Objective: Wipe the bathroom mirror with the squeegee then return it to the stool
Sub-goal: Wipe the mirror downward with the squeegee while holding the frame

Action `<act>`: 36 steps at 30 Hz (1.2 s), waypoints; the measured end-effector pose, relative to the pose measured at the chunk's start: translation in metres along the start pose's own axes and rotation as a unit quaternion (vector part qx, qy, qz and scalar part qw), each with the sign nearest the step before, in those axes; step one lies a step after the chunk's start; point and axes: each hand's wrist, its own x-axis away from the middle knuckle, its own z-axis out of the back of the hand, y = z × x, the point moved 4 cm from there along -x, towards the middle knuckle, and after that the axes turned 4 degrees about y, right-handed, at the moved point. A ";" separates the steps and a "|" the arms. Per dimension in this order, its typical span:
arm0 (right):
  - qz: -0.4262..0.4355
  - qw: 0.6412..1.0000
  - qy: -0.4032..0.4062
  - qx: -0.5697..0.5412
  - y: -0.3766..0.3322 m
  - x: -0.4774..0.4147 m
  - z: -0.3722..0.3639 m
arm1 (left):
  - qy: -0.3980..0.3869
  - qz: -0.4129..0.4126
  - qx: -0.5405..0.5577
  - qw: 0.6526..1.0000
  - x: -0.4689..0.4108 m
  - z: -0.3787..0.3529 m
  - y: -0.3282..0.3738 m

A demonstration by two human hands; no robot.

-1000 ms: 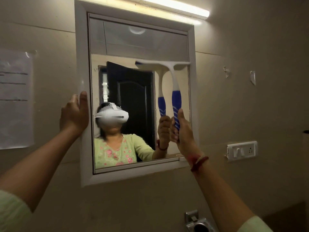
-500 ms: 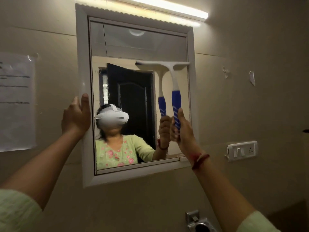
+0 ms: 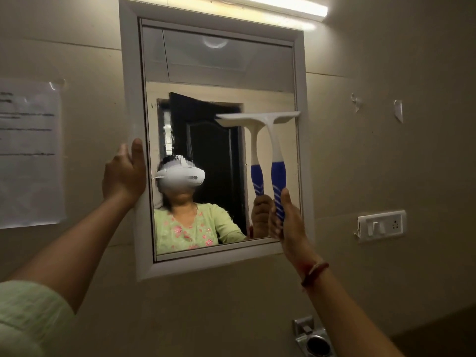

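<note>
White-framed wall mirror (image 3: 131, 99) ahead, white squeegee (image 3: 273, 140) upright, blade against the glass at its right side, left hand (image 3: 123, 176) flat, fingers straight, pressed on the mirror's left edge, right hand (image 3: 288, 222) grasping the squeegee's blue handle

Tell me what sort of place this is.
Probably a bathroom or washroom: a white-framed wall mirror with a tube light right above it, and a chrome fitting on the wall below.
</note>
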 end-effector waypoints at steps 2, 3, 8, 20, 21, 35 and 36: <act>-0.005 1.000 0.009 0.022 0.017 0.014 0.013 | -0.001 -0.001 -0.001 1.000 0.000 0.000 0.000; 0.007 0.997 0.037 0.061 0.022 0.019 0.020 | -0.001 -0.002 -0.001 1.000 0.000 0.000 0.000; 0.021 0.998 0.034 0.054 0.003 0.018 0.001 | -0.002 -0.002 -0.002 1.000 0.000 0.000 0.001; 0.006 0.979 0.102 0.175 0.042 0.049 0.033 | 0.000 0.011 -0.001 1.000 0.001 0.001 0.002; 0.005 0.978 0.103 0.180 0.043 0.052 0.031 | -0.001 0.010 0.001 1.000 0.001 0.001 0.002; -0.028 0.974 0.123 0.187 0.055 0.078 0.043 | -0.004 0.020 0.002 1.000 0.003 0.003 0.006; -0.030 0.974 0.125 0.186 0.058 0.082 0.044 | -0.006 0.021 0.001 1.000 0.003 0.003 0.007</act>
